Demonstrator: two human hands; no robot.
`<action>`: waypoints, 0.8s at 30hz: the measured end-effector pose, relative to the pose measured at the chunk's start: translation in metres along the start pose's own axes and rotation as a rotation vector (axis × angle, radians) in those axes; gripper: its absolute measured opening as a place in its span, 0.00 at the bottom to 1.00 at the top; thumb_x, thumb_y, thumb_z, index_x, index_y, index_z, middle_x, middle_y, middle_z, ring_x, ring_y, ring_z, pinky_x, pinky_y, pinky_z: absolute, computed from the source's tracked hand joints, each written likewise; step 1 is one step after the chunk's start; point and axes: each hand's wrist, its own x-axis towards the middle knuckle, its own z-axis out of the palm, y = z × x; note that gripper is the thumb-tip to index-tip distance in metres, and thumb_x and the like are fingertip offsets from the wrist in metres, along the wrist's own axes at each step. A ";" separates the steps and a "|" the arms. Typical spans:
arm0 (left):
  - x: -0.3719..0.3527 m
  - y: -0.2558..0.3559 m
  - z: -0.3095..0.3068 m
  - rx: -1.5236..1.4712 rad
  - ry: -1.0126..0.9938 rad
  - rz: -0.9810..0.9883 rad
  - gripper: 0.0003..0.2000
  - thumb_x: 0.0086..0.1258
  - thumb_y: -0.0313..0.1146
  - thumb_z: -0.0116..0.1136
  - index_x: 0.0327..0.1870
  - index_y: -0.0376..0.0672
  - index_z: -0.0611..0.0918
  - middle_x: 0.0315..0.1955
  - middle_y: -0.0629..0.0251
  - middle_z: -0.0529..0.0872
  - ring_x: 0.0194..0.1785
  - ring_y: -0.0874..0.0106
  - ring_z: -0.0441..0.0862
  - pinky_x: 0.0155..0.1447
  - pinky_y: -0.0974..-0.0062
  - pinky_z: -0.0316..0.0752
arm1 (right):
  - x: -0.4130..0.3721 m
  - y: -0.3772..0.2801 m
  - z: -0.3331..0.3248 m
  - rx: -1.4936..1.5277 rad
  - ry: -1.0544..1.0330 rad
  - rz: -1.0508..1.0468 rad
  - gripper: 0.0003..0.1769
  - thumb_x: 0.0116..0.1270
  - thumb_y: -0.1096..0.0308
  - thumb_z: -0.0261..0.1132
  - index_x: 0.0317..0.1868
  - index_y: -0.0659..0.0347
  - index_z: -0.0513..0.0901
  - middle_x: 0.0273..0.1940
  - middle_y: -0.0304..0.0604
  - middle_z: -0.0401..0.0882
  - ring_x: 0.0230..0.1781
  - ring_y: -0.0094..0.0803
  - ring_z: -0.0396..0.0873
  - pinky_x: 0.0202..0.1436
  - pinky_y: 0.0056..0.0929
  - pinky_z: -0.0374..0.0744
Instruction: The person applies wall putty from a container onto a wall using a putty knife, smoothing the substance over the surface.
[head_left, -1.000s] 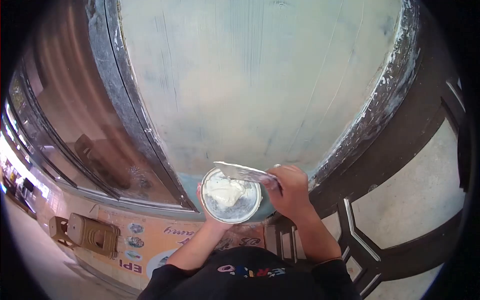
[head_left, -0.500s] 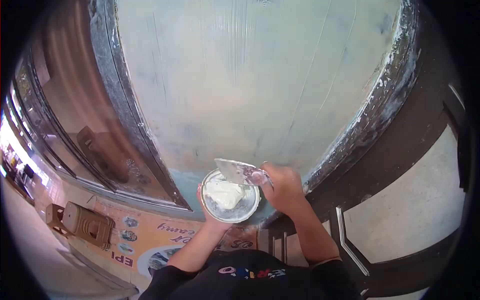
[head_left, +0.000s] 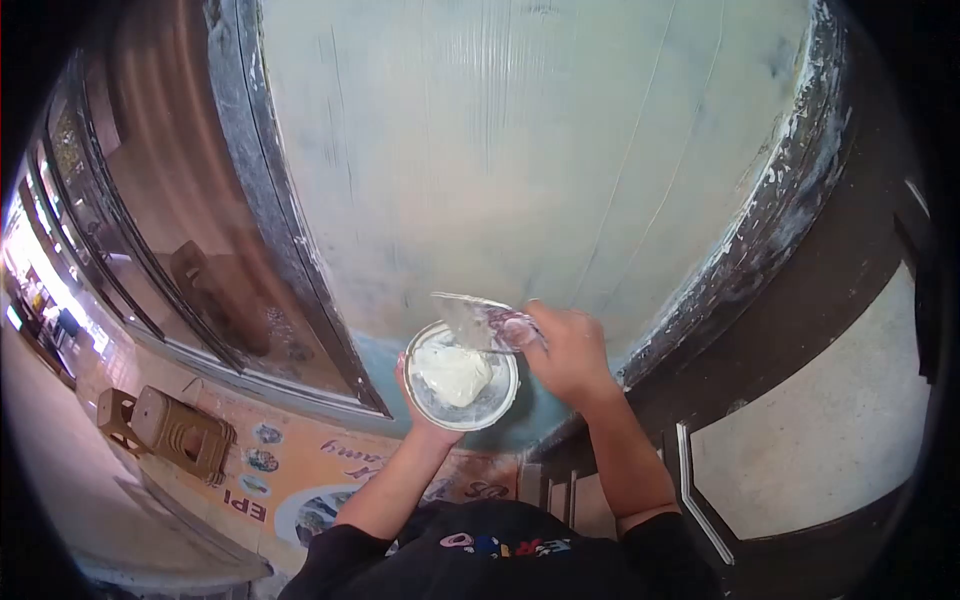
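Note:
My left hand point(head_left: 425, 420) holds a round tub point(head_left: 500, 406) from its left side and underneath, fingers mostly hidden by it. In the tub lies a mound of white putty point(head_left: 452, 374). My right hand point(head_left: 568, 350) is closed around the handle of a putty knife point(head_left: 475, 318), whose wide blade points left over the tub's back rim. White smears coat the knife. Just beyond both hands stands a wall panel point(head_left: 480, 190) with pale, streaky filler on it.
Paint-spotted frame strips point(head_left: 770, 215) edge the panel. A brown panelled door point(head_left: 820, 400) is close on my right. To the left are a glass window point(head_left: 240, 290), stacked brown plastic stools point(head_left: 180, 430) and an orange printed banner point(head_left: 300, 460) on the floor.
The putty knife has risen slightly off the putty and its blade has tilted flatter. The tub has shifted a little up, and the whole view has swung slightly left.

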 end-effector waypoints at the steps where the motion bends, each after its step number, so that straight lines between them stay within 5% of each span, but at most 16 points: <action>1: 0.001 0.003 0.002 -0.040 -0.061 -0.018 0.38 0.67 0.70 0.41 0.69 0.50 0.72 0.65 0.59 0.76 0.64 0.54 0.75 0.67 0.48 0.70 | 0.001 0.000 0.001 0.096 0.140 -0.029 0.14 0.68 0.59 0.63 0.41 0.62 0.80 0.25 0.58 0.78 0.29 0.61 0.77 0.32 0.50 0.73; 3: 0.004 0.008 0.009 -0.017 -0.065 -0.005 0.38 0.67 0.70 0.40 0.69 0.50 0.72 0.65 0.59 0.76 0.64 0.54 0.75 0.67 0.48 0.70 | 0.005 -0.002 0.004 0.198 0.274 -0.055 0.13 0.68 0.59 0.63 0.40 0.62 0.79 0.25 0.58 0.77 0.29 0.61 0.77 0.32 0.49 0.73; 6: 0.003 0.017 0.011 -0.057 -0.120 -0.051 0.38 0.68 0.70 0.40 0.69 0.50 0.72 0.64 0.59 0.76 0.64 0.54 0.75 0.67 0.49 0.70 | 0.009 -0.008 0.009 0.045 0.075 0.053 0.13 0.68 0.59 0.63 0.39 0.62 0.79 0.25 0.57 0.77 0.27 0.60 0.76 0.32 0.47 0.73; 10: 0.013 0.031 0.018 0.020 -0.157 -0.032 0.34 0.70 0.67 0.40 0.67 0.52 0.73 0.64 0.60 0.77 0.64 0.55 0.75 0.68 0.49 0.69 | 0.018 -0.019 0.007 0.169 0.268 0.008 0.13 0.68 0.60 0.63 0.39 0.62 0.79 0.25 0.56 0.77 0.27 0.59 0.77 0.31 0.46 0.73; 13: 0.021 0.043 0.026 0.033 -0.107 -0.085 0.36 0.68 0.70 0.40 0.66 0.51 0.74 0.63 0.60 0.78 0.63 0.55 0.76 0.66 0.49 0.71 | 0.024 -0.023 0.009 0.026 0.083 0.061 0.14 0.70 0.58 0.62 0.39 0.62 0.79 0.26 0.57 0.78 0.28 0.59 0.77 0.32 0.47 0.74; 16: 0.021 0.050 0.034 0.057 -0.077 -0.032 0.37 0.68 0.70 0.40 0.66 0.51 0.74 0.63 0.60 0.78 0.63 0.54 0.76 0.66 0.49 0.71 | 0.027 -0.025 0.011 0.194 0.339 0.008 0.15 0.71 0.56 0.61 0.39 0.62 0.79 0.26 0.58 0.78 0.29 0.60 0.77 0.32 0.49 0.74; 20: 0.019 0.059 0.037 0.057 -0.146 -0.091 0.34 0.70 0.67 0.40 0.67 0.52 0.74 0.64 0.61 0.77 0.65 0.56 0.75 0.69 0.49 0.69 | 0.022 -0.028 0.018 0.062 0.166 0.054 0.16 0.70 0.55 0.62 0.39 0.62 0.80 0.27 0.57 0.78 0.28 0.58 0.78 0.32 0.48 0.74; 22: 0.024 0.060 0.034 0.086 -0.195 -0.068 0.34 0.70 0.67 0.40 0.67 0.52 0.73 0.65 0.61 0.76 0.66 0.56 0.74 0.70 0.50 0.68 | 0.018 -0.030 0.017 0.200 0.402 -0.021 0.16 0.70 0.55 0.63 0.39 0.62 0.80 0.26 0.56 0.78 0.27 0.57 0.78 0.31 0.47 0.74; 24: 0.020 0.060 0.036 0.041 -0.267 -0.101 0.35 0.70 0.67 0.40 0.67 0.52 0.73 0.65 0.61 0.76 0.66 0.55 0.73 0.70 0.50 0.68 | 0.015 -0.029 0.019 0.151 0.419 -0.053 0.16 0.69 0.56 0.63 0.38 0.63 0.80 0.24 0.55 0.76 0.27 0.56 0.78 0.32 0.46 0.74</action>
